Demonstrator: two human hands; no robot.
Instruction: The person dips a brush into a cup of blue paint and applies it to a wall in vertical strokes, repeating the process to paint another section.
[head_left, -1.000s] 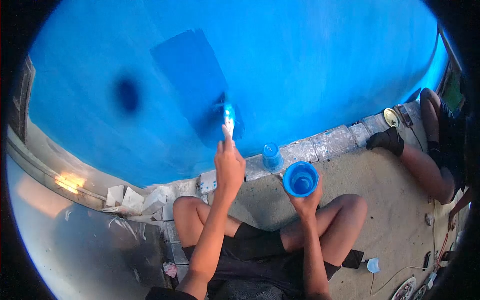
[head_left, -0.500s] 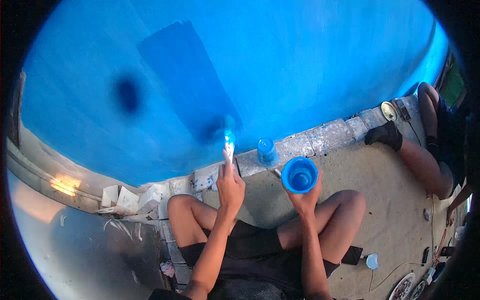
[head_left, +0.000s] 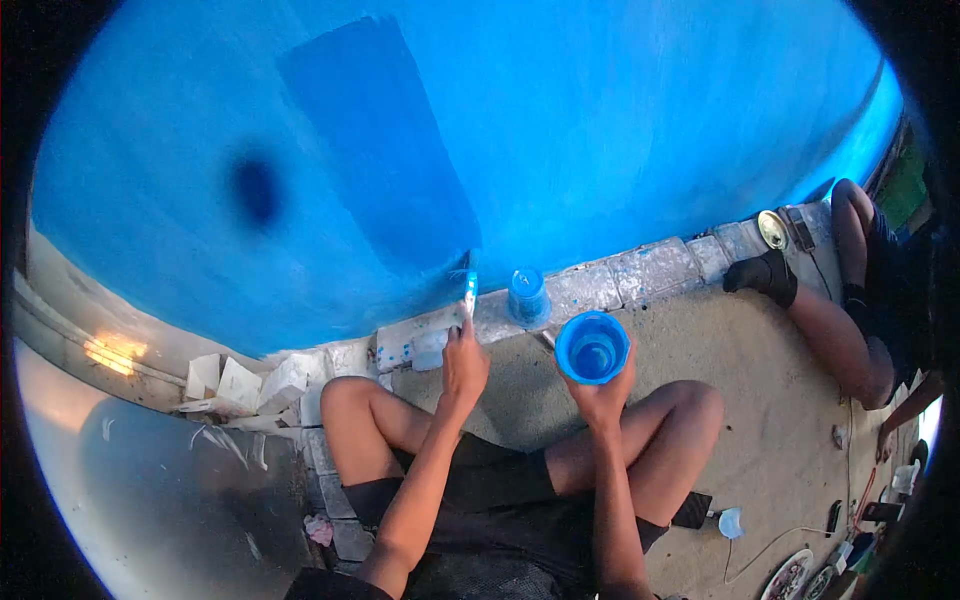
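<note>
My left hand (head_left: 466, 365) is closed around the handle of a paintbrush (head_left: 471, 284). The bristles touch the lower part of the blue wall (head_left: 580, 130), at the bottom end of a darker blue painted band (head_left: 385, 150). In my right hand (head_left: 607, 393) is a blue cup (head_left: 592, 348), tilted toward me, with blue paint inside. Just left of that cup, a second blue cup (head_left: 528, 298) stands upside down on the stone ledge near the wall.
A stone ledge (head_left: 655, 272) runs along the wall's foot. White broken blocks (head_left: 238, 385) lie at left, beside a dark shiny panel (head_left: 190, 490). Another person's bent leg (head_left: 840, 325) is at right, near a round tin lid (head_left: 772, 230). Plates (head_left: 788, 576) and a cable lie lower right.
The brush has moved slightly down and right along the wall, its bristles now lower. The cup in my right hand stays nearly in place. The whole view has shifted a little.
</note>
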